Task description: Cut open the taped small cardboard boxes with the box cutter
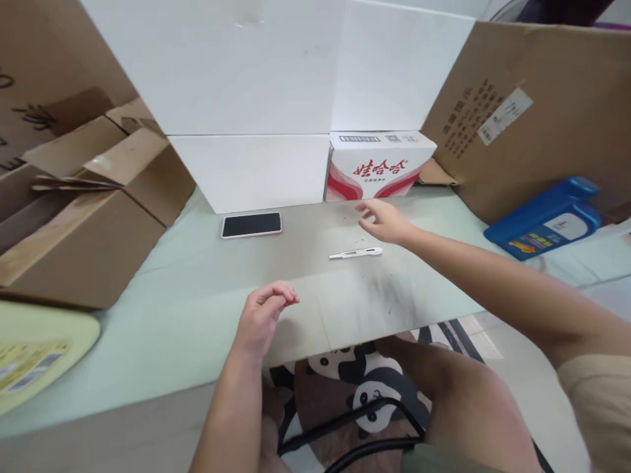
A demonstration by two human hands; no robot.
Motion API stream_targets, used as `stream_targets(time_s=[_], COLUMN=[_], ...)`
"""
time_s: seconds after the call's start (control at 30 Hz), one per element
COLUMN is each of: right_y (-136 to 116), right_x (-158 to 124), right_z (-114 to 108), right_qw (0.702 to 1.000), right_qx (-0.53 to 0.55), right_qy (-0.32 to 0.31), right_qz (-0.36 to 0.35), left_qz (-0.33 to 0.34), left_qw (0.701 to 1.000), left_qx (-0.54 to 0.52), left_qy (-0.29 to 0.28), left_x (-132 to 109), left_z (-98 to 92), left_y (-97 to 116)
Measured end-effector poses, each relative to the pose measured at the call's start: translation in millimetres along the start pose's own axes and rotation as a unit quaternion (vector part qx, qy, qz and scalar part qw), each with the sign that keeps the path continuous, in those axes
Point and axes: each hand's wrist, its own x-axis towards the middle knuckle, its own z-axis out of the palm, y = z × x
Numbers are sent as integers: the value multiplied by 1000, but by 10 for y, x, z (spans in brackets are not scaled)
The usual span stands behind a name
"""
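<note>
On the table (197, 276) lies a slim white stick (355, 253) with a narrow tip to the left, which looks like a digital thermometer. My right hand (382, 221) is just above and beyond its right end, fingers slightly curved and apart, holding nothing. Nearer the table's front edge is my left hand (269, 312), its fingers bent and pressed together with the thumb alongside; no object shows in it. A phone (252, 225) with a dark screen and pale rim lies flat at the back, left of the stick. Neither hand touches the stick or the phone.
A white and red carton (379, 167) stands against the white panels (261, 171) at the back. Opened cardboard boxes (89, 249) and a yellow-green container (44, 348) are on the left. A blue bottle (545, 220) leans by a large cardboard sheet (532, 79) on the right.
</note>
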Motion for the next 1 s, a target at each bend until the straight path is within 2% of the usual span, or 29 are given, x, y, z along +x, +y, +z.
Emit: stream_targets(time_s=[0.1, 0.17, 0.23, 0.33, 0.43, 0.57, 0.67, 0.77, 0.87, 0.93, 0.97, 1.0], right_y=[-371, -668, -1042, -1773, -2648, -3767, -4335, -4585, -4559, -4419, -4316, -4191], right_x=[491, 714, 866, 1030, 1161, 1217, 1167, 1095, 1015, 949, 912, 873], right_z=[199, 410, 660, 1055, 1409, 1737, 1872, 1946, 1964, 1935, 1907, 1870], right_qw=[997, 996, 994, 976, 949, 895, 853, 845, 871, 887, 891, 894], right_qx=[-69, -73, -58, -51, -57, -33, -35, -57, -81, -71, -56, -30], right_qy=[5, -8, -31, -91, -133, -123, -106, -120, -146, -138, -127, -112], right_qz=[-22, -42, -91, -193, -279, -428, -509, -518, -463, -435, -433, -434], left_qz=[20, 27, 25, 19, 19, -10, -42, -43, 3, 72, 127, 198], left_qw=[1000, 1000, 1000, 999, 1000, 999, 996, 996, 997, 990, 977, 951], left_qx=[-1, -3, -17, -46, -20, 34, 55, 39, 12, 10, 27, 56], left_qy=[-1, -6, -6, 5, 11, 26, 55, 69, 81, 123, 169, 231], left_x=[-19, -16, -7, -6, -47, -151, -219, -258, -290, -334, -367, -408], left_z=[-36, -58, -80, -138, -264, -513, -674, -767, -800, -802, -800, -798], left_y=[15, 37, 70, 141, 215, 278, 309, 336, 342, 336, 334, 335])
